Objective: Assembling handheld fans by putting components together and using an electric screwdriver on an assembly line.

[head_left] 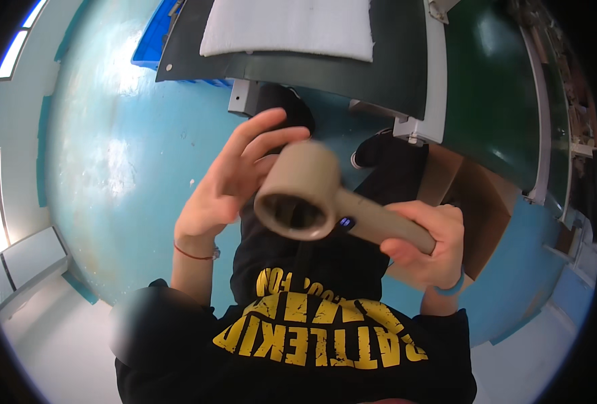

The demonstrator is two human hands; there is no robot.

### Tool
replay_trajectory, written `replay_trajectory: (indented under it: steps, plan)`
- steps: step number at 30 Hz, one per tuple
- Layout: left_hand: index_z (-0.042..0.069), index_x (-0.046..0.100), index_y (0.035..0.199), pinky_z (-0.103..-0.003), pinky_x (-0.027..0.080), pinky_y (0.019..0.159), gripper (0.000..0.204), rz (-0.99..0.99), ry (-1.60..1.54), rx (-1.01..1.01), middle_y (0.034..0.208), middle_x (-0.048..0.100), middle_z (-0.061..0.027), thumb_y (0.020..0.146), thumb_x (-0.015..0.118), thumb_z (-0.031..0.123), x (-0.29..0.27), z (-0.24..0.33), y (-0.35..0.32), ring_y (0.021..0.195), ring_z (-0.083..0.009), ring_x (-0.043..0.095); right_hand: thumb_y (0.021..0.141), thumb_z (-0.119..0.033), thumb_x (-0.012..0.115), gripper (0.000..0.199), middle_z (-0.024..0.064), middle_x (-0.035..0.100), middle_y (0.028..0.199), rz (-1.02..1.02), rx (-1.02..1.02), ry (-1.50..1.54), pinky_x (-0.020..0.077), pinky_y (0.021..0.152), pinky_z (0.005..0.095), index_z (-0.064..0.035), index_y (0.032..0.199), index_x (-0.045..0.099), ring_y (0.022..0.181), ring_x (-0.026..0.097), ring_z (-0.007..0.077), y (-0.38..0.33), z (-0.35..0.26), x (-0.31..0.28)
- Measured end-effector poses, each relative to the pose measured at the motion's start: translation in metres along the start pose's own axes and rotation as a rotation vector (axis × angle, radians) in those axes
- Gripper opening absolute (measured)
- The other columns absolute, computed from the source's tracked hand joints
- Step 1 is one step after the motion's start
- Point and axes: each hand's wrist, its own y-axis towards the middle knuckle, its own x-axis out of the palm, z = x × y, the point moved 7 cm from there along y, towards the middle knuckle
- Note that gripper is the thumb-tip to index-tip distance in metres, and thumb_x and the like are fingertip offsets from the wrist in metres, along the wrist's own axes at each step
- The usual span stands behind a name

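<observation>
A beige handheld fan point(303, 182) with a round, hollow head and a straight handle is held in front of my body. My right hand point(433, 242) is wrapped round the lower handle. A small lit display shows on the handle near the head, and the dark opening of the head is turned toward me. On the other side, my left hand point(234, 172) is raised beside the head with its fingers apart. Some of its fingertips pass behind the fan's rim, and I cannot tell whether they touch it.
Ahead is a dark-topped workbench point(298, 74) with a white foam sheet point(288, 27) on it. A blue crate point(151, 40) stands at its left. To the right are a green conveyor belt point(490, 87) and, below it, an open cardboard box point(490, 215). My feet rest on the blue floor point(116, 182).
</observation>
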Motion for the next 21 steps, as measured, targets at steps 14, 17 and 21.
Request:
replay_trajectory:
  steps: [14,17,21]
  plan:
    - [-0.001,0.05,0.127,-0.023,0.048,0.065,0.059,-0.683,0.21,-0.379,0.085,0.064,-0.0053,0.092,0.061,0.044,0.064,-0.051,0.009,0.073,-0.0096,0.059,0.071,-0.033,0.083,0.033,0.0057,0.062,0.063,-0.279,-0.148,-0.152,0.0453,0.05,0.024,-0.0079,0.084,0.066,0.053,0.061,0.0189,0.034,-0.03,0.01]
    - [-0.001,0.051,0.126,-0.023,0.046,0.062,0.052,-0.656,0.202,-0.257,0.081,0.062,-0.0036,0.095,0.058,0.039,0.064,-0.052,0.008,0.07,-0.008,0.058,0.072,-0.032,0.083,0.035,0.006,0.064,0.069,-0.308,-0.147,-0.037,0.0452,0.053,0.0231,-0.0065,0.09,0.066,0.057,0.062,0.0164,0.035,-0.026,0.011]
    - [-0.001,0.053,0.123,-0.023,0.042,0.055,0.047,-0.616,0.263,-0.25,0.073,0.057,-0.0007,0.096,0.056,0.037,0.06,-0.046,0.006,0.061,-0.0079,0.053,0.075,-0.05,0.077,0.056,0.0123,0.07,0.082,-0.382,-0.094,-0.004,0.0531,0.062,0.0247,0.0006,0.097,0.066,0.072,0.07,0.0208,0.034,-0.016,0.015]
